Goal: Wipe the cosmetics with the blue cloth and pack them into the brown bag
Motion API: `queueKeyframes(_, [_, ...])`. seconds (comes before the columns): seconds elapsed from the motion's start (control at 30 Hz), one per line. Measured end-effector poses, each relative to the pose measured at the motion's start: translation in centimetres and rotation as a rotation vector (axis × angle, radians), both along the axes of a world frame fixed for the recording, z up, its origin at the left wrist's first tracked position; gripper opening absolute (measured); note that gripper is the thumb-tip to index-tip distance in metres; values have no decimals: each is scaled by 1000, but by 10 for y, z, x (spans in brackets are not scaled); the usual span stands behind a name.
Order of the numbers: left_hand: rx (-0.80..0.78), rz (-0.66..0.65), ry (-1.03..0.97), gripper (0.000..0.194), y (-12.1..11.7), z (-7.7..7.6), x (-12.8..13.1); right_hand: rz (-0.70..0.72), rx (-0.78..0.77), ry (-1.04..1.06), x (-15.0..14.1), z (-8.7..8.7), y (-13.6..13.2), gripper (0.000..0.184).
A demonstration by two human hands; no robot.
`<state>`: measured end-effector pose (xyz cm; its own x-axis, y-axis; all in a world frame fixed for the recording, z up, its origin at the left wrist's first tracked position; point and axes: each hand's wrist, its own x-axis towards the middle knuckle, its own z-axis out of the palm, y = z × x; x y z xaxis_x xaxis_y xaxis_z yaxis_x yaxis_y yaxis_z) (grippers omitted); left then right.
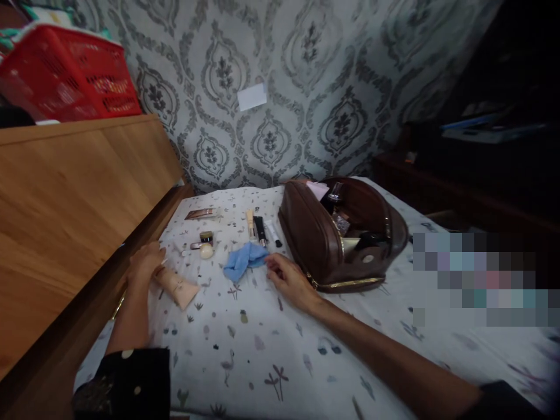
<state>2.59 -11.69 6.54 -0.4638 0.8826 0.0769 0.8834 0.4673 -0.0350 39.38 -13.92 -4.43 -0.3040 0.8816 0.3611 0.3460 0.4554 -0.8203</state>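
My left hand (147, 260) is at the left edge of the bed, closed around the cap end of a beige squeeze tube (178, 290). Its fingertips are partly hidden. A crumpled blue cloth (245, 260) lies mid-bed, its right corner at the curled fingertips of my right hand (289, 281), which pinch it. Beyond the cloth are a yellowish tube (250, 223), a black tube (259, 230) and a slim white tube with a black cap (273, 233). A round cream-coloured item (206, 251) and a small dark-lidded jar (206, 237) sit between the left hand and the cloth.
An open brown leather toiletry bag (308, 233) full of cosmetics stands right of my right hand. A brownish flat pack (199, 214) lies at the back left. A wooden headboard (83, 175) with a red basket (74, 70) rises at left; the patterned wall (271, 140) is behind.
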Motion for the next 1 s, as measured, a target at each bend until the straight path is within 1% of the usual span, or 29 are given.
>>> queueKeyframes(0.07, [27, -79, 19, 37, -3, -3, 6, -3, 7, 4, -1, 1, -1, 23])
queueKeyframes(0.1, [45, -140, 20, 39, -2, -5, 13, -5, 13, 8, -1, 1, -1, 24])
queueKeyframes(0.17, [75, -293, -3, 42, 2, -11, 37, -6, 29, 8, -1, 1, -2, 24])
queueKeyframes(0.27, [87, -554, -82, 43, 10, -23, 90, -9, 43, -15, -1, 3, -3, 21])
queueKeyframes(0.3, [87, -663, -118, 45, 11, -27, 109, -7, 45, -25, -1, 4, -4, 20])
queueKeyframes(0.33, [107, -815, -195, 49, 12, -31, 128, -5, 46, -32, -1, 5, -4, 19])
queueKeyframes(0.37, [103, -925, -244, 51, 13, -36, 146, 1, 47, -38, -1, 6, -5, 18])
queueKeyframes(0.4, [88, -974, -256, 53, 13, -40, 162, 7, 49, -41, -2, 7, -6, 17])
queueKeyframes(0.43, [63, -996, -249, 54, 13, -44, 175, 12, 50, -43, -2, 8, -6, 16])
queueKeyframes(0.5, [12, -969, -205, 56, 14, -52, 193, 14, 54, -43, -3, 10, -7, 15])
queueKeyframes(0.6, [6, -913, -160, 58, 17, -61, 201, 15, 63, -38, -4, 10, -9, 16])
queueKeyframes(0.73, [100, -924, -135, 49, 25, -70, 202, 10, 78, -38, -5, 10, -10, 18])
queueKeyframes(0.83, [162, -944, -121, 41, 29, -78, 208, 2, 82, -51, -6, 10, -12, 15])
queueKeyframes(0.93, [255, -940, -106, 36, 31, -88, 215, 7, 95, -120, -4, 13, -16, 12])
queueKeyframes(1.0, [299, -909, -74, 34, 32, -94, 217, 32, 144, -214, -3, 16, -20, 13])
